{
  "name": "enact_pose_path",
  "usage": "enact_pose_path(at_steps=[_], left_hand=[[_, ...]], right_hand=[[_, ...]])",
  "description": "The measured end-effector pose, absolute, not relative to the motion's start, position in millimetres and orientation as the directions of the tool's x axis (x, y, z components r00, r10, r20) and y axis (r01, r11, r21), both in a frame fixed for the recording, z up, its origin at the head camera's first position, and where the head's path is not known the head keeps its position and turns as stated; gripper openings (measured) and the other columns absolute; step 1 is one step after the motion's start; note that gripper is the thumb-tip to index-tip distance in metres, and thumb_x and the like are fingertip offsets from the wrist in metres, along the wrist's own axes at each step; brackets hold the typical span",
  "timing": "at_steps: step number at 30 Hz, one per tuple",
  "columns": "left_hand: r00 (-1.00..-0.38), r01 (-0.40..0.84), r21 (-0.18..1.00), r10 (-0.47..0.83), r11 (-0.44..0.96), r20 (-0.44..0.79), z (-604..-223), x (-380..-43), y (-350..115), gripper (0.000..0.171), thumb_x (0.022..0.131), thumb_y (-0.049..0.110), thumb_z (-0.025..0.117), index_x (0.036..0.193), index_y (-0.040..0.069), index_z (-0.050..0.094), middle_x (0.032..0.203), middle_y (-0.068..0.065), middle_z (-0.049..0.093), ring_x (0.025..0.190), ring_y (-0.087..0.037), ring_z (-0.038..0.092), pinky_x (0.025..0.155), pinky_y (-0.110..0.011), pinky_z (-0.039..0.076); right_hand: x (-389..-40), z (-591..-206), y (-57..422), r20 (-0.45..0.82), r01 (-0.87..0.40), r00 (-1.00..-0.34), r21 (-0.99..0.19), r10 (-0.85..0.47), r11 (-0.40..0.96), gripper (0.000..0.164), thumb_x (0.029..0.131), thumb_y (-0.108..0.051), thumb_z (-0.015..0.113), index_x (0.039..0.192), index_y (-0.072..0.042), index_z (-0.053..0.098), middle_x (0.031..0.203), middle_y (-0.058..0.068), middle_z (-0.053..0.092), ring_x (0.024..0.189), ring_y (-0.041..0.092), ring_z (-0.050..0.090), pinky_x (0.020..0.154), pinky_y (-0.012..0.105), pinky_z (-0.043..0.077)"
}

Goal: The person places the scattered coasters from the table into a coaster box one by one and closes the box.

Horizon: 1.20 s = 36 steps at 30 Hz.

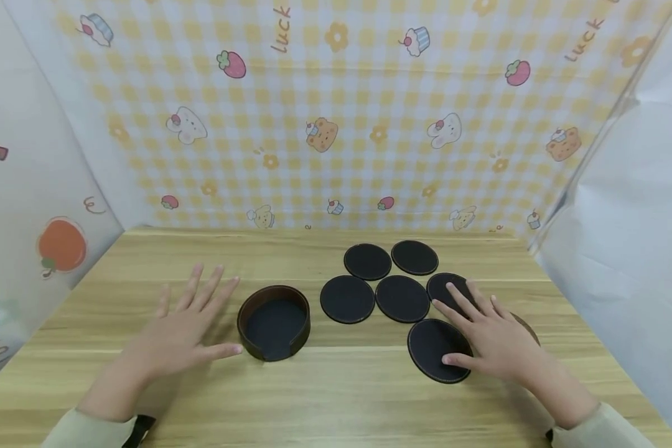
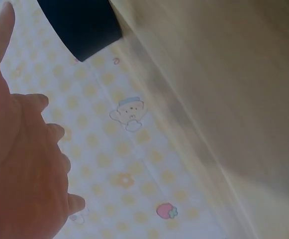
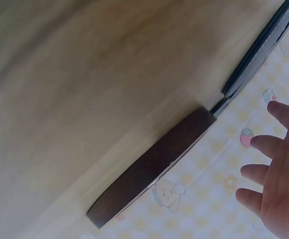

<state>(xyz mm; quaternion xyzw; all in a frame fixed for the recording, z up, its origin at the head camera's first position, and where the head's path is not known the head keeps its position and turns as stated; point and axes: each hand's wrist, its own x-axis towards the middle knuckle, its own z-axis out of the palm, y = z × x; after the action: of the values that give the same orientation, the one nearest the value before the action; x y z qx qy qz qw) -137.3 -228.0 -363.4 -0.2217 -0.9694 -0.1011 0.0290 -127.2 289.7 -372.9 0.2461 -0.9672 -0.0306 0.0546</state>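
Note:
My left hand (image 1: 173,339), fingers spread and straight, hovers beside a round dark coaster holder (image 1: 247,336) with a brown inner wall and a notch at its front. In the left wrist view the holder's dark side (image 2: 84,25) shows beyond the thumb. My right hand (image 1: 495,339) is spread over several round black coasters, holding nothing. Its thumb overlaps the nearest coaster (image 1: 431,348); its fingers partly cover another coaster (image 1: 442,286). Under the hand's far side, a brown-edged round piece (image 1: 527,325) is mostly hidden. Whether the right fingers touch the coasters I cannot tell.
More black coasters lie flat to the right of the holder: a left one (image 1: 347,299), a middle one (image 1: 402,298) and two at the back (image 1: 368,261). The wooden table (image 1: 313,404) ends at a checked backdrop (image 1: 369,168), with white sheets at both sides.

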Motion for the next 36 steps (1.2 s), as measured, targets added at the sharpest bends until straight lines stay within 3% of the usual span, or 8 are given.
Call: enact_pose_path(at_steps=[7,11,16,21,27,31,36], left_hand=[[-0.89,0.451,0.267,0.453,0.852,0.056,-366,-144,-218,0.109,0.083,0.074,0.058,0.161,0.025,-0.001,0.168,-0.002,-0.012,0.152,-0.028,-0.025,0.109,-0.071,-0.018],[-0.884,0.45,0.326,0.466,0.831,0.035,-367,-145,-216,0.109,0.083,0.073,0.06,0.161,0.022,0.004,0.169,-0.003,-0.004,0.154,-0.03,-0.017,0.11,-0.075,-0.008],[-0.886,0.441,0.346,0.463,0.828,0.021,-367,-147,-212,0.104,0.084,0.069,0.062,0.161,0.021,0.011,0.168,-0.005,0.011,0.155,-0.034,0.001,0.109,-0.078,0.008],[-0.889,0.43,0.348,0.457,0.833,0.005,-366,-153,-210,0.099,0.087,0.07,0.058,0.16,0.019,0.015,0.166,-0.009,0.02,0.153,-0.036,0.019,0.111,-0.074,0.017],[-0.884,0.406,0.409,0.464,0.817,-0.048,-366,-159,-206,0.104,0.085,0.071,0.059,0.16,0.015,0.013,0.166,-0.014,0.02,0.152,-0.037,0.02,0.114,-0.07,0.017],[-0.875,0.386,0.465,0.476,0.797,-0.089,-366,-162,-206,0.109,0.084,0.071,0.062,0.16,0.011,0.012,0.165,-0.018,0.018,0.151,-0.041,0.019,0.114,-0.068,0.019],[-0.87,0.365,0.493,0.478,0.79,-0.121,-364,-164,-205,0.111,0.083,0.068,0.065,0.159,0.006,0.013,0.164,-0.022,0.017,0.149,-0.045,0.021,0.115,-0.066,0.022]], right_hand=[[-126,-375,284,0.049,-0.492,-0.868,0.035,-0.493,0.87,0.087,0.083,-0.074,0.057,0.151,-0.023,0.042,0.16,0.018,0.033,0.147,0.047,0.025,0.105,0.068,0.035],[-127,-377,280,0.04,-0.516,-0.856,0.022,-0.516,0.857,0.088,0.083,-0.074,0.058,0.151,-0.019,0.043,0.157,0.018,0.039,0.144,0.049,0.03,0.102,0.067,0.04],[-129,-378,279,0.024,-0.541,-0.841,0.004,-0.54,0.841,0.091,0.082,-0.077,0.055,0.15,-0.017,0.044,0.153,0.017,0.045,0.141,0.047,0.038,0.101,0.065,0.042],[-129,-375,278,-0.02,-0.537,-0.843,-0.034,-0.537,0.843,0.098,0.077,-0.083,0.054,0.149,-0.018,0.045,0.15,0.019,0.047,0.138,0.045,0.043,0.095,0.061,0.048],[-130,-372,278,-0.114,-0.493,-0.853,-0.15,-0.51,0.857,0.105,0.067,-0.075,0.073,0.152,-0.024,0.039,0.154,0.017,0.041,0.138,0.043,0.043,0.073,0.049,0.055],[-131,-370,279,-0.115,-0.501,-0.845,-0.17,-0.521,0.849,0.105,0.064,-0.066,0.082,0.151,-0.023,0.04,0.15,0.013,0.044,0.134,0.038,0.045,0.071,0.043,0.055],[-133,-369,279,-0.117,-0.523,-0.833,-0.152,-0.54,0.839,0.102,0.065,-0.065,0.082,0.148,-0.021,0.044,0.143,0.008,0.049,0.126,0.032,0.049,0.071,0.037,0.053]])
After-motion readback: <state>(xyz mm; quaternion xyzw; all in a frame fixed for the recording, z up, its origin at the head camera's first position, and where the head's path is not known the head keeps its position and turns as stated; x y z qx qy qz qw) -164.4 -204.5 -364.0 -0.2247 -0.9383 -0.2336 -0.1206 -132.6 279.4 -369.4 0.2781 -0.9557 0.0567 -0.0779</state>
